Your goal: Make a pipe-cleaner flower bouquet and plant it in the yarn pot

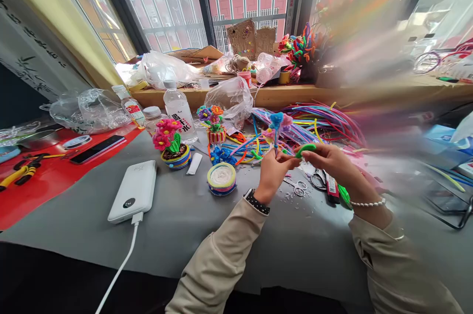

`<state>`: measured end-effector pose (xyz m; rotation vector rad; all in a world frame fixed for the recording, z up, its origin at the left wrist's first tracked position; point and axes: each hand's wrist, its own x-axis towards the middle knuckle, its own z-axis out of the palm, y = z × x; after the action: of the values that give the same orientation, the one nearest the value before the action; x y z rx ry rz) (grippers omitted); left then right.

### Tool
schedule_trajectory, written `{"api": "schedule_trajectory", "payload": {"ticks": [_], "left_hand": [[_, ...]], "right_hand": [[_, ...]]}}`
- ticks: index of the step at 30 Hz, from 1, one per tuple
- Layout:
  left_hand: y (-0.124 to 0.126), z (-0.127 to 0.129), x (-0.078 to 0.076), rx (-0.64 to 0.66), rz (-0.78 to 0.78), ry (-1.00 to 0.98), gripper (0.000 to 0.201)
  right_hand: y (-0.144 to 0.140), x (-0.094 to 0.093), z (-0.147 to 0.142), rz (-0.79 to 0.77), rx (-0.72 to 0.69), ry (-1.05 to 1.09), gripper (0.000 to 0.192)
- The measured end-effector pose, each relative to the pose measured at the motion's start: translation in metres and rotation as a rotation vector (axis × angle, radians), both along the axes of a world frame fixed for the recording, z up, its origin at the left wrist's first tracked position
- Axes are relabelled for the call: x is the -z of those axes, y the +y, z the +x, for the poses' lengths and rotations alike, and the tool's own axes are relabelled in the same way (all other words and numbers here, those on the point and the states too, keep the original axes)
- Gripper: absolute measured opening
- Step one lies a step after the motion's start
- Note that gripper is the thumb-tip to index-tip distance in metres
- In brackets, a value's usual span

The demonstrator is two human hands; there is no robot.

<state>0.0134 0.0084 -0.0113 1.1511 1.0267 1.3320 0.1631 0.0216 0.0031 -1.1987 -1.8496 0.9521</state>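
Note:
My left hand (272, 172) holds the stem of a small pipe-cleaner flower (277, 124) with blue and pink blooms, upright above the grey table (185, 225). My right hand (328, 160) pinches a green pipe cleaner (305, 149) against that stem; its other end trails down past my wrist. Both hands meet near the table's middle, above small scissors (297, 187). A heap of coloured pipe cleaners (321, 122) lies just behind them.
Finished flower pots (172, 146) (214, 124) and an open round pot (221, 179) stand to the left. A white power bank (133, 191) with cable, a water bottle (179, 111), a phone (97, 149) and pliers (16, 173) on a red mat lie farther left. The window sill holds clutter.

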Motion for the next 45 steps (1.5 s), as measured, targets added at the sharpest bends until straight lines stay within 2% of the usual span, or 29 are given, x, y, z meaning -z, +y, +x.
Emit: {"api": "schedule_trajectory", "payload": {"ticks": [5,10,16,20,26,29,32,35,39,45], "left_hand": [[0.002,0.003,0.003,0.009,0.049,0.098,0.041],[0.005,0.001,0.006,0.069,-0.006,0.036,0.045],[0.006,0.001,0.008,0.096,-0.046,-0.036,0.047],[0.005,-0.001,0.006,0.103,-0.072,-0.096,0.047],[0.002,-0.004,0.002,0.217,-0.102,-0.106,0.042],[0.002,-0.005,0.002,0.254,-0.089,-0.063,0.041],[0.004,-0.007,0.004,0.225,-0.042,0.007,0.041],[0.007,-0.008,0.006,0.176,-0.017,-0.069,0.045],[0.008,-0.009,0.008,0.124,-0.035,-0.146,0.038],[0.005,-0.008,0.008,0.241,-0.139,-0.099,0.032]], "right_hand": [[0.002,0.006,0.0,0.059,0.219,0.095,0.033],[0.003,0.008,-0.005,0.042,0.265,0.202,0.032],[0.002,0.004,-0.01,-0.081,0.206,0.399,0.029],[0.001,0.004,-0.006,-0.144,0.076,0.464,0.028],[0.003,0.012,-0.001,-0.186,-0.096,0.468,0.024],[0.006,0.015,-0.002,-0.165,-0.059,0.564,0.027],[0.008,0.014,-0.002,-0.143,0.012,0.683,0.031],[0.008,0.013,-0.001,-0.148,0.016,0.736,0.033],[0.005,0.013,-0.006,-0.189,-0.034,0.744,0.029],[0.002,0.018,-0.023,-0.205,-0.072,0.7,0.028]]}}
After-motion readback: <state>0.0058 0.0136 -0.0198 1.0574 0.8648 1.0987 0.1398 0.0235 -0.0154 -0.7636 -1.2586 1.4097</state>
